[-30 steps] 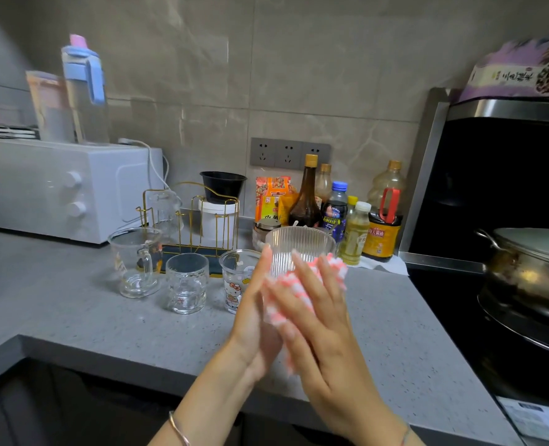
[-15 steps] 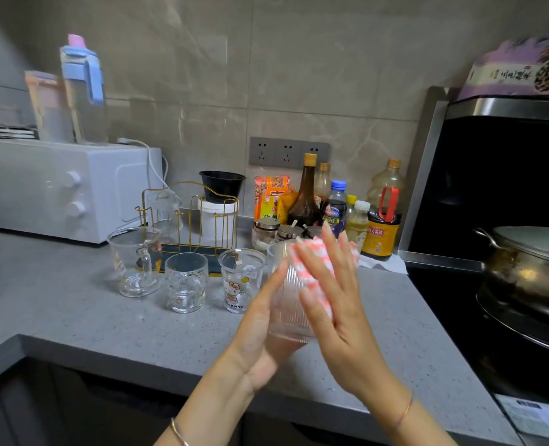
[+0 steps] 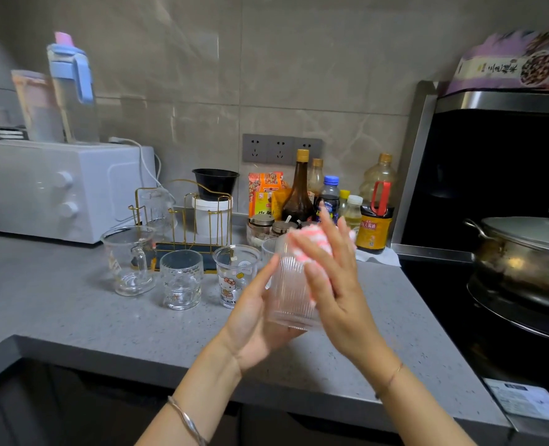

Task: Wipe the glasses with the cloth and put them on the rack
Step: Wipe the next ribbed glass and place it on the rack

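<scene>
Ribbed glass [image 3: 287, 297] in left hand [image 3: 257, 323]; right hand [image 3: 337, 284] presses cloth [image 3: 312, 249] against it.

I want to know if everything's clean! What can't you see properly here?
All in the head view:
- Cloth: mostly behind the right hand.
- Glass: far side covered by cloth and hand; its cleanness cannot be told.
- Rack: base partly behind the cups in front.
- Pot: cut off by the right edge.

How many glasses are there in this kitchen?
5. The ribbed glass is in the left hand; the handled glass, small glass and cartoon cup stand in a row on the counter; one more glass is on the gold rack. Others may be hidden.
</scene>
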`<state>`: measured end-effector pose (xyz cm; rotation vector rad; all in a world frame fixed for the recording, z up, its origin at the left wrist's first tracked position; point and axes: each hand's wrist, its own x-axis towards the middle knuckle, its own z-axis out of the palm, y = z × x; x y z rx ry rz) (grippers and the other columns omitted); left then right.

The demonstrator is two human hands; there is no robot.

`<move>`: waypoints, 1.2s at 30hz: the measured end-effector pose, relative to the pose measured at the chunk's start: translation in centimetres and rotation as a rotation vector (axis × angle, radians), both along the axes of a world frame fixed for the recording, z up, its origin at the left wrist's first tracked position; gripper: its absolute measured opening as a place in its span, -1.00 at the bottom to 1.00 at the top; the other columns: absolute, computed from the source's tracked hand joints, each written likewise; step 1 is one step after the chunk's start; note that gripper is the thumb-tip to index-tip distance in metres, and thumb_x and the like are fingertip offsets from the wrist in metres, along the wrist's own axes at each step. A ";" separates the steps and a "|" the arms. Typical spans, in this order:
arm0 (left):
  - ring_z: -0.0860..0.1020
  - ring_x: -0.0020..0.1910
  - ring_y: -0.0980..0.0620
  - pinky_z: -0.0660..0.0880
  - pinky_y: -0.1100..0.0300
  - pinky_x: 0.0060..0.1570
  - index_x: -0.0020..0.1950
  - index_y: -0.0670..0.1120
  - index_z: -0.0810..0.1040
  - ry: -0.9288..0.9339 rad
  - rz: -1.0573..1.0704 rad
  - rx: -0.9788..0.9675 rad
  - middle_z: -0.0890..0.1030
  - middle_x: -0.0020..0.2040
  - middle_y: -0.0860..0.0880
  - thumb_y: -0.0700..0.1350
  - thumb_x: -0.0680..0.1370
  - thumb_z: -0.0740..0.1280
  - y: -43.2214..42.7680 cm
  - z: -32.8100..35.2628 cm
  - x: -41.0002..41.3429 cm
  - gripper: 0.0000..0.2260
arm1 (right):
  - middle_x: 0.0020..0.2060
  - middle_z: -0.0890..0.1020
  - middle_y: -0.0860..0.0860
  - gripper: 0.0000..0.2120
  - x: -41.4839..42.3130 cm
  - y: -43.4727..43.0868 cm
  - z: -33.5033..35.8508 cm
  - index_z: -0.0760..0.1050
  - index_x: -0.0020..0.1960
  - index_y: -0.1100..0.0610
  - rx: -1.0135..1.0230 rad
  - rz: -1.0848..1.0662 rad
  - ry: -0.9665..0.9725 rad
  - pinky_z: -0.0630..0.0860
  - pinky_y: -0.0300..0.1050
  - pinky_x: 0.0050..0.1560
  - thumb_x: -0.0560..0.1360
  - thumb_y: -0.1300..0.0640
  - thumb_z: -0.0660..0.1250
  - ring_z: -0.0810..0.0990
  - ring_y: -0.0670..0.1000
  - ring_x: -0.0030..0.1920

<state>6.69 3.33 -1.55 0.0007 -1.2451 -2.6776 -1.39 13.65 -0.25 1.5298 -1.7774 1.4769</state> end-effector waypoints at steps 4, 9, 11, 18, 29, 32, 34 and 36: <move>0.58 0.14 -0.06 0.44 0.01 0.23 0.32 -0.09 0.55 0.020 0.042 -0.117 0.60 0.22 -0.14 0.21 0.54 0.25 0.1 -0.7 0.0 -0.50 | 0.53 -0.05 -0.25 -0.59 -0.6 -0.3 0.4 0.28 0.42 -0.21 0.017 -0.002 -0.096 -0.06 0.09 0.52 0.59 -0.12 0.00 -0.13 -0.13 0.54; 0.57 0.21 -0.10 0.37 -0.11 0.31 0.25 -0.03 0.62 0.058 0.119 -0.106 0.59 0.26 -0.16 0.23 0.51 0.28 0.2 -1.0 0.1 -0.54 | 0.54 -0.04 -0.21 -0.58 1.7 -0.2 -1.6 0.20 0.46 -0.23 0.031 0.055 -0.018 -0.16 -0.14 0.51 0.61 -0.16 -0.04 -0.19 -0.09 0.54; 0.62 0.12 -0.06 0.39 -0.06 0.30 0.12 -0.05 0.69 0.054 0.143 -0.062 0.64 0.18 -0.15 0.26 0.51 0.18 0.2 -0.5 0.2 -0.51 | 0.55 0.00 -0.17 -0.59 2.6 0.0 -2.4 0.22 0.46 -0.20 0.046 0.081 0.030 -0.14 -0.11 0.53 0.63 -0.11 -0.02 -0.15 -0.03 0.55; 0.60 0.18 -0.13 0.35 -0.06 0.35 0.22 -0.17 0.63 0.012 0.001 -0.022 0.61 0.20 -0.20 0.37 0.39 0.30 -0.3 0.0 0.8 -0.32 | 0.54 0.04 -0.14 -0.61 3.9 0.5 -3.9 0.25 0.45 -0.18 0.061 0.042 0.149 -0.15 -0.12 0.51 0.64 -0.08 0.02 -0.12 0.06 0.55; 0.59 0.19 -0.08 0.45 -0.08 0.28 0.26 0.01 0.61 0.025 0.111 -0.167 0.61 0.24 -0.14 0.27 0.48 0.29 0.7 -0.8 1.4 -0.52 | 0.53 -0.03 -0.26 -0.56 1.2 0.3 0.1 0.25 0.46 -0.16 0.013 -0.029 -0.016 -0.14 -0.12 0.45 0.60 -0.14 -0.04 -0.19 -0.13 0.53; 0.60 0.19 -0.05 0.42 -0.05 0.29 0.21 0.01 0.64 0.038 0.114 -0.115 0.62 0.24 -0.11 0.22 0.54 0.20 1.0 -0.5 1.4 -0.58 | 0.54 -0.04 -0.21 -0.56 2.1 0.3 -1.3 0.22 0.48 -0.15 0.011 0.006 -0.009 -0.15 -0.08 0.50 0.62 -0.13 -0.05 -0.20 -0.07 0.54; 0.62 0.13 -0.05 0.37 -0.07 0.32 0.14 -0.02 0.68 0.037 0.113 -0.064 0.64 0.20 -0.13 0.24 0.51 0.19 1.0 -0.2 1.3 -0.54 | 0.55 -0.02 -0.17 -0.57 2.8 0.4 -2.1 0.23 0.47 -0.16 0.024 0.033 0.008 -0.17 -0.09 0.53 0.63 -0.14 -0.06 -0.19 -0.01 0.55; 0.65 0.06 -0.05 0.41 -0.04 0.28 0.06 -0.05 0.71 0.030 0.132 -0.043 0.67 0.13 -0.14 0.29 0.49 0.16 0.7 -0.2 1.2 -0.48 | 0.55 0.02 -0.15 -0.59 3.6 0.6 -3.1 0.26 0.46 -0.17 0.048 0.060 0.045 -0.17 -0.12 0.51 0.64 -0.12 -0.04 -0.16 0.02 0.55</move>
